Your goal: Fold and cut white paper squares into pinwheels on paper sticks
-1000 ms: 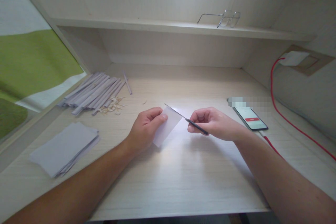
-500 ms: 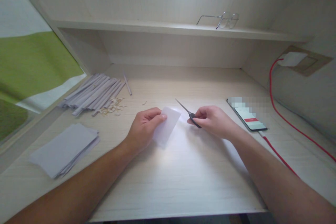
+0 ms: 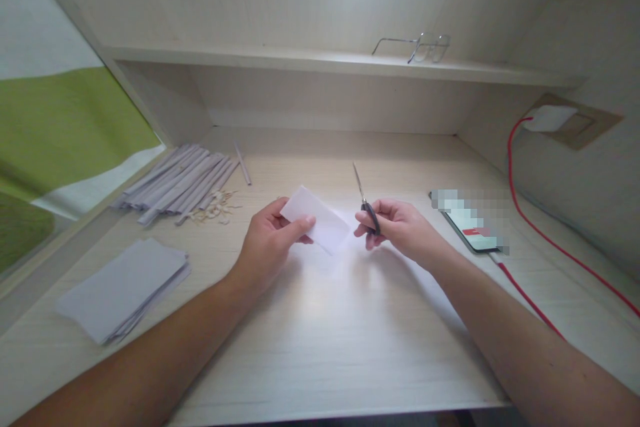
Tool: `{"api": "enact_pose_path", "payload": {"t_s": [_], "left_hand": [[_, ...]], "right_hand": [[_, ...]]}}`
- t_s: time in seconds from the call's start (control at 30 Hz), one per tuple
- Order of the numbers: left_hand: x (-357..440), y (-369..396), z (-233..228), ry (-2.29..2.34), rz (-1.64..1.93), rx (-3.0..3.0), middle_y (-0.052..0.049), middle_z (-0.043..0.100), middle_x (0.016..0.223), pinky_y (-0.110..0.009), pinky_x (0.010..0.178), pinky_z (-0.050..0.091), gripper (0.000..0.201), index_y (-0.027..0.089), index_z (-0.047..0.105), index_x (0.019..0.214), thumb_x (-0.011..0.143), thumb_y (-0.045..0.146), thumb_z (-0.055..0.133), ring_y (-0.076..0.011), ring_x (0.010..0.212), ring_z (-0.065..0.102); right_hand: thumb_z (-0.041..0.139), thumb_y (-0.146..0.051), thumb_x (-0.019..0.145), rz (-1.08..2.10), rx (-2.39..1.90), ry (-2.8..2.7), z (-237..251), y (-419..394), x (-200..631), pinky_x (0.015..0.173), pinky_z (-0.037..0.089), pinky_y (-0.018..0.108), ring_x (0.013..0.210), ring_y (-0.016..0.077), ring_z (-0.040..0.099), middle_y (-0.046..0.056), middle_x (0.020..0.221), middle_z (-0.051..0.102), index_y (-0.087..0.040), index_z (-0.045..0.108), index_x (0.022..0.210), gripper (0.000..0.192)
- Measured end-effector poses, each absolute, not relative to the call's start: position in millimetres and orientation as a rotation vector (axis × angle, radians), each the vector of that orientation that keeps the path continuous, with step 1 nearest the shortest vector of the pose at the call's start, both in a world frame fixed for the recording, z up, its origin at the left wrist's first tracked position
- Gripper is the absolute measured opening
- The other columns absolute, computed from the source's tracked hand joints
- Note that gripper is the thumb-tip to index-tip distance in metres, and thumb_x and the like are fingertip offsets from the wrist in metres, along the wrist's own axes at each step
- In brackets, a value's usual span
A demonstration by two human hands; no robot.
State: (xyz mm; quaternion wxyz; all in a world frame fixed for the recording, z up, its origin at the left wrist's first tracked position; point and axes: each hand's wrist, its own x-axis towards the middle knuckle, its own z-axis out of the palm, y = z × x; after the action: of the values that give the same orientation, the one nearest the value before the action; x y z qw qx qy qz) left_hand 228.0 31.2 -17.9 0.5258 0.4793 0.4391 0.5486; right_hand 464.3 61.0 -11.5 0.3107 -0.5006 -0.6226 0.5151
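Observation:
My left hand (image 3: 273, 237) pinches a small white piece of paper (image 3: 323, 219) between thumb and fingers, over the middle of the desk. The paper is tilted, its free end toward the right. Just to its right, my right hand (image 3: 395, 223) grips a pair of scissors (image 3: 369, 210) by the dark handles. The blades point up and away from me, look closed together, and are apart from the paper. At the left lies a stack of white paper sheets (image 3: 125, 287). Behind it is a pile of rolled paper sticks (image 3: 175, 180).
Pale curled scraps (image 3: 213, 207) lie beside the sticks, and one loose stick (image 3: 243, 163) is set apart. A phone (image 3: 467, 223) on a red cable (image 3: 530, 303) rests at the right. Glasses (image 3: 427, 47) sit on the shelf (image 3: 280, 61). A white plug (image 3: 550, 118) is in the wall socket.
My left hand has turned the paper, so its long side now slopes down to the right. The scissors have swung from pointing up-left to nearly straight away from me.

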Motion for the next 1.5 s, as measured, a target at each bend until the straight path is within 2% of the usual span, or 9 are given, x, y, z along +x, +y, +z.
{"api": "enact_pose_path", "payload": {"t_s": [0.13, 0.27, 0.43, 0.6, 0.97, 1.17, 1.23, 1.37, 1.5], "left_hand": [[227.3, 30.4, -18.9, 1.043, 1.318, 1.128, -0.002, 0.070, 0.081, -0.028, 0.067, 0.059, 0.030, 0.015, 0.069, 0.091, 0.073, 0.035, 0.084, -0.0161, 0.074, 0.065], [227.9, 29.1, -20.8, 0.999, 1.283, 1.130, -0.003, 0.071, 0.084, -0.030, 0.071, 0.060, 0.029, 0.015, 0.069, 0.090, 0.074, 0.033, 0.085, -0.0171, 0.078, 0.067], [227.9, 29.1, -19.9, 1.037, 1.187, 1.164, 0.000, 0.067, 0.071, -0.027, 0.065, 0.053, 0.025, 0.016, 0.066, 0.080, 0.068, 0.026, 0.086, -0.0157, 0.067, 0.064], [225.5, 29.9, -16.3, 1.120, 1.013, 1.287, -0.001, 0.070, 0.071, -0.024, 0.060, 0.042, 0.021, 0.015, 0.074, 0.081, 0.067, 0.027, 0.085, -0.0157, 0.065, 0.061], [221.9, 32.4, -15.4, 1.211, 0.918, 1.510, -0.004, 0.073, 0.072, -0.025, 0.058, 0.041, 0.020, 0.017, 0.080, 0.078, 0.079, 0.036, 0.076, -0.0157, 0.063, 0.060], [224.0, 32.1, -16.7, 1.236, 0.920, 1.573, -0.004, 0.074, 0.075, -0.026, 0.060, 0.042, 0.020, 0.017, 0.079, 0.077, 0.082, 0.035, 0.073, -0.0167, 0.066, 0.061], [223.2, 33.5, -15.9, 1.259, 0.991, 1.566, -0.005, 0.074, 0.079, -0.026, 0.062, 0.043, 0.019, 0.017, 0.079, 0.075, 0.080, 0.035, 0.075, -0.0173, 0.070, 0.062], [223.3, 33.3, -10.4, 1.289, 1.046, 1.443, -0.003, 0.071, 0.074, -0.025, 0.058, 0.039, 0.019, 0.017, 0.079, 0.075, 0.078, 0.036, 0.077, -0.0144, 0.063, 0.057], [224.7, 32.6, -7.1, 1.256, 1.049, 1.325, 0.000, 0.069, 0.069, -0.024, 0.058, 0.037, 0.019, 0.016, 0.080, 0.078, 0.077, 0.035, 0.079, -0.0126, 0.061, 0.054]], "right_hand": [[0.088, -0.043, 0.074, 1.541, -1.098, -1.472, -11.8, 53.1, 453.6, 0.070, 0.055, 0.031, 0.078, 0.0209, 0.075, 0.006, 0.087, 0.077, -0.019, 0.061, 0.093, 0.041], [0.093, -0.033, 0.066, 1.467, -1.039, -1.347, -16.1, 49.5, 450.1, 0.070, 0.056, 0.035, 0.067, 0.0199, 0.074, 0.000, 0.078, 0.074, -0.021, 0.055, 0.091, 0.047], [0.092, -0.030, 0.067, 1.379, -1.012, -1.350, -11.2, 47.9, 451.5, 0.067, 0.056, 0.034, 0.063, 0.0175, 0.070, 0.000, 0.078, 0.075, -0.023, 0.049, 0.089, 0.048], [0.091, -0.030, 0.066, 1.280, -1.033, -1.437, -7.7, 45.0, 451.6, 0.063, 0.054, 0.032, 0.067, 0.0180, 0.067, 0.000, 0.075, 0.071, -0.024, 0.046, 0.083, 0.048], [0.078, -0.013, 0.073, 1.163, -1.068, -1.799, -7.1, 42.1, 455.8, 0.067, 0.048, 0.030, 0.072, 0.0168, 0.063, -0.001, 0.079, 0.064, -0.022, 0.050, 0.082, 0.030], [0.081, -0.026, 0.073, 1.287, -1.126, -1.702, -9.5, 46.3, 455.0, 0.057, 0.044, 0.027, 0.061, 0.0146, 0.059, -0.003, 0.072, 0.063, -0.023, 0.049, 0.082, 0.034], [0.079, -0.031, 0.075, 1.176, -1.288, -1.695, -11.7, 52.2, 459.9, 0.053, 0.041, 0.027, 0.056, 0.0142, 0.057, -0.002, 0.072, 0.065, -0.023, 0.052, 0.083, 0.030], [0.075, -0.031, 0.075, 0.543, -1.718, -1.914, -15.6, 65.7, 475.4, 0.056, 0.038, 0.028, 0.066, 0.0181, 0.062, 0.004, 0.076, 0.070, -0.020, 0.065, 0.077, 0.015], [0.074, -0.029, 0.074, 0.373, -1.981, -1.970, -13.0, 72.4, 485.6, 0.055, 0.035, 0.028, 0.065, 0.0187, 0.063, 0.005, 0.072, 0.073, -0.020, 0.073, 0.073, 0.009]]}}
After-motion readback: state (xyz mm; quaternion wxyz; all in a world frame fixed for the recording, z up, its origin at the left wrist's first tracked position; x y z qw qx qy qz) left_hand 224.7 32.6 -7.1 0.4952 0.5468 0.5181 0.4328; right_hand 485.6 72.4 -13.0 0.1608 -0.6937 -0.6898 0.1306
